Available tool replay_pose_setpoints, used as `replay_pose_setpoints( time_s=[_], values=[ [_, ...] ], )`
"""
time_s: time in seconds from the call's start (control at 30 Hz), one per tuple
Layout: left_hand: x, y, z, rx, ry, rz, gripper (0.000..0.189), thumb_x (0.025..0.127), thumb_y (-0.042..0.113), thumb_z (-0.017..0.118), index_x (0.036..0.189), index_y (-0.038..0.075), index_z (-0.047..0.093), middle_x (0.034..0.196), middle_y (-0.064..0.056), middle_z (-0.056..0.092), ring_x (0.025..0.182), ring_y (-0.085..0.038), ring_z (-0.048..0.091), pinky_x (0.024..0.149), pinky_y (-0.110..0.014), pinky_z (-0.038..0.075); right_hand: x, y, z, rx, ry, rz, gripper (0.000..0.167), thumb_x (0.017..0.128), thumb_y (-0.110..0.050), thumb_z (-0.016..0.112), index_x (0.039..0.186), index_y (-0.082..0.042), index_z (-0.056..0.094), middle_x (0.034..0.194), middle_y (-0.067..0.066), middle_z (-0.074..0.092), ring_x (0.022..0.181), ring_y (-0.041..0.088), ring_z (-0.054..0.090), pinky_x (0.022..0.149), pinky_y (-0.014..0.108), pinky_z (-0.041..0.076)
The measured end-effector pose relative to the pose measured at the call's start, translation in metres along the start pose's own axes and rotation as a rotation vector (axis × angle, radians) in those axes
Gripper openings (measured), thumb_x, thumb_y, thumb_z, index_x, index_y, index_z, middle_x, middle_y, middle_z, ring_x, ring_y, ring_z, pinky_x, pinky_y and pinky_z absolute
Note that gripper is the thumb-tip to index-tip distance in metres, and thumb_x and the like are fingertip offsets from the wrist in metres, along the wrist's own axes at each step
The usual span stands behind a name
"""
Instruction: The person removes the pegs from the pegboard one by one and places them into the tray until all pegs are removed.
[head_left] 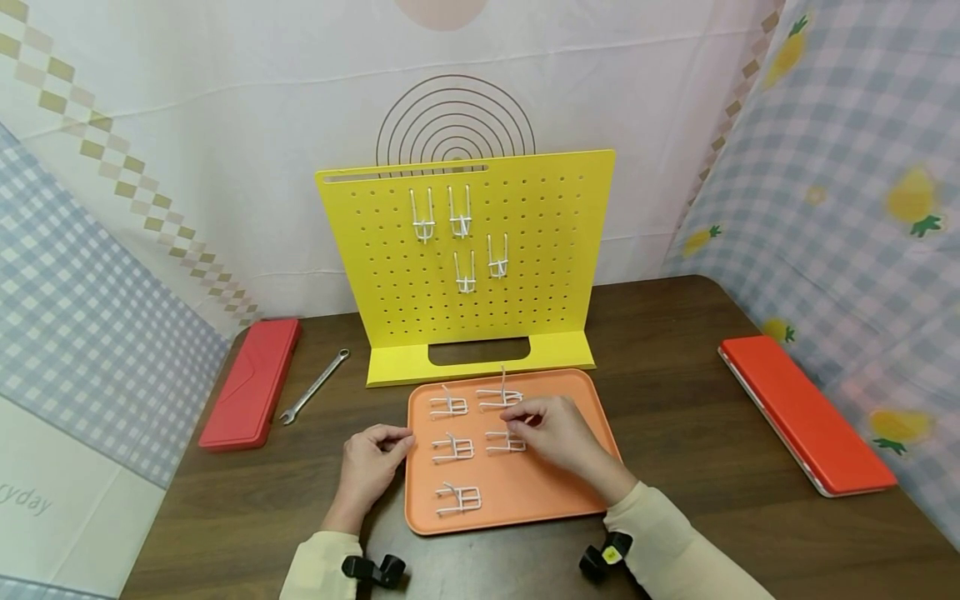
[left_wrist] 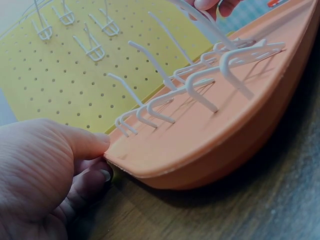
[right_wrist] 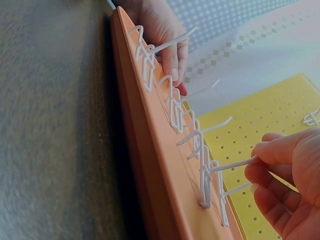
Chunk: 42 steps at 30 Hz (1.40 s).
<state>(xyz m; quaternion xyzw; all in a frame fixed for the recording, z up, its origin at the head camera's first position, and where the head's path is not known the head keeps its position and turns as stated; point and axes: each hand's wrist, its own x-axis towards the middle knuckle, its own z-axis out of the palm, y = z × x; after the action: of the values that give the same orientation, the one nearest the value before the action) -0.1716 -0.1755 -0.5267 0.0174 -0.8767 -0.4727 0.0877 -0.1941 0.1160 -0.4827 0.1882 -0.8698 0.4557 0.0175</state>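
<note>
My right hand (head_left: 561, 435) is over the right part of the orange tray (head_left: 525, 504). Its thumb and index finger pinch the tip of the upright prong of a white wire pegboard hook (right_wrist: 205, 172), whose frame stands low against the tray. At the tray's left edge, my left hand (head_left: 367, 468) grips the rim, thumb on top and fingers curled below. Several more white hooks lie in the tray, such as one at the front left (head_left: 459, 498) and one at the back (head_left: 500, 398). Behind the tray stands a yellow pegboard (head_left: 540, 283) with several hooks (head_left: 461, 218) hung on it.
A red case (head_left: 251, 383) and a metal wrench (head_left: 315, 387) lie on the dark wooden table (head_left: 660, 392) at the left. To the right is an orange-red case (head_left: 806, 417). Patterned cloth (head_left: 300, 167) hangs behind and along both sides.
</note>
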Motion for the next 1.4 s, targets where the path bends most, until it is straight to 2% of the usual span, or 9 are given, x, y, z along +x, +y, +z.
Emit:
replay_pose_setpoints(
  time_s=[0.5,0.77,0.87,1.0,1.13,1.23,1.4],
  values=[
    [0.0,-0.001,0.0,-0.002,0.001,-0.006,0.008,0.083,0.014,0.077,0.089,0.009,0.077,0.083,-0.001,0.071,0.068,-0.009,0.061,0.058,-0.021,0.049,-0.001,0.0,0.0,0.012,0.003,-0.013,0.013,0.084,-0.011,0.075,0.097,-0.012,0.077,0.087,-0.011,0.071,0.071,0.007,0.061,0.06,0.025,0.051],
    [0.0,-0.001,0.0,-0.008,-0.001,-0.001,0.007,0.082,0.013,0.077,0.089,0.011,0.077,0.082,-0.001,0.071,0.067,-0.009,0.062,0.058,-0.022,0.049,0.004,-0.011,-0.014,0.036,0.068,-0.046,0.013,0.087,-0.014,0.072,0.099,-0.015,0.077,0.089,-0.009,0.072,0.07,0.009,0.062,0.06,0.026,0.051],
    [0.0,-0.001,0.0,-0.011,-0.002,-0.001,0.007,0.082,0.013,0.077,0.089,0.011,0.077,0.083,-0.001,0.071,0.067,-0.01,0.061,0.058,-0.022,0.049,0.018,-0.017,-0.029,0.059,0.103,-0.082,0.013,0.087,-0.014,0.072,0.099,-0.014,0.077,0.09,-0.005,0.073,0.069,0.013,0.063,0.059,0.026,0.052],
    [0.001,-0.002,-0.001,-0.009,0.008,0.002,0.007,0.082,0.012,0.077,0.089,0.011,0.077,0.082,-0.001,0.071,0.067,-0.01,0.061,0.058,-0.022,0.049,0.045,-0.025,-0.053,0.099,0.154,-0.107,0.013,0.087,-0.016,0.072,0.098,-0.01,0.076,0.091,0.0,0.073,0.069,0.016,0.064,0.057,0.027,0.052],
    [0.001,-0.003,-0.002,-0.009,0.008,0.006,0.007,0.082,0.013,0.077,0.089,0.011,0.077,0.082,0.0,0.071,0.067,-0.009,0.061,0.058,-0.022,0.049,0.075,-0.028,-0.073,0.081,0.221,-0.127,0.016,0.088,-0.021,0.072,0.101,-0.013,0.075,0.09,-0.001,0.072,0.073,0.014,0.064,0.059,0.028,0.052],
    [0.001,-0.003,-0.001,-0.011,0.005,0.008,0.007,0.082,0.013,0.077,0.088,0.011,0.077,0.082,0.0,0.071,0.067,-0.009,0.061,0.058,-0.022,0.049,0.096,-0.031,-0.08,0.06,0.245,-0.13,0.021,0.088,-0.023,0.072,0.107,-0.015,0.073,0.09,-0.001,0.07,0.078,0.013,0.063,0.062,0.029,0.051],
    [0.001,-0.002,0.0,-0.005,0.003,0.015,0.007,0.082,0.014,0.077,0.088,0.011,0.077,0.081,0.0,0.071,0.067,-0.009,0.061,0.059,-0.022,0.049,0.123,-0.034,-0.082,0.09,0.235,-0.082,0.03,0.088,-0.023,0.071,0.117,-0.013,0.07,0.092,0.0,0.068,0.084,0.014,0.062,0.068,0.032,0.052]
  ],
)
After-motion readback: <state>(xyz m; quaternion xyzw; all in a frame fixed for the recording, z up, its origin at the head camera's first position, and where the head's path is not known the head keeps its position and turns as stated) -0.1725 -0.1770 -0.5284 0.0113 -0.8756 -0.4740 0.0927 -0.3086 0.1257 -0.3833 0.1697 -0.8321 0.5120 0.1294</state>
